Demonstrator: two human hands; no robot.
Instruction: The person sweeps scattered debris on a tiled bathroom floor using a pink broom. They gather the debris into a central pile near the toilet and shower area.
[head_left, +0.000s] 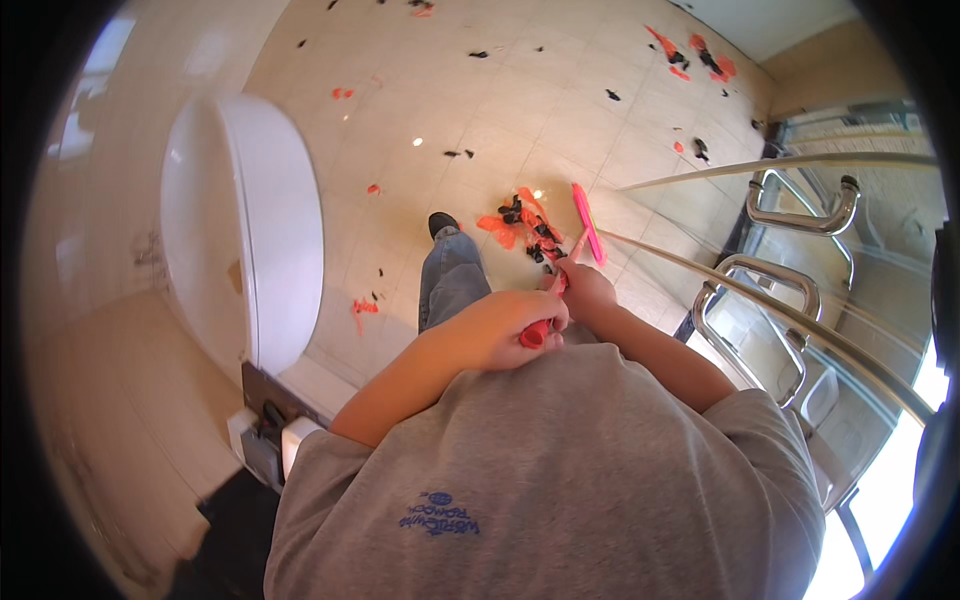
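Observation:
My left hand (529, 328) is closed around the handle of a pink push broom or squeegee, near its red end cap (534, 335). Lower on the same handle, my right hand (589, 289) grips it. The tool's narrow pink head (589, 223) rests on the tiled floor, to the right of a heap of crumpled red and black scraps (529, 225), apparently thin plastic. Which kind of tool it is, the picture does not settle. Several smaller scraps lie scattered, among them red and black ones at the far right (712, 60) and a red one near the bathtub (365, 307).
At left stands a white freestanding bathtub (285, 225). Glass panels with chrome handles (802, 217) and a metal rail (825, 330) are on the right. My dark shoe (442, 223) is left of the heap. A toilet-paper holder (266, 435) is at lower left.

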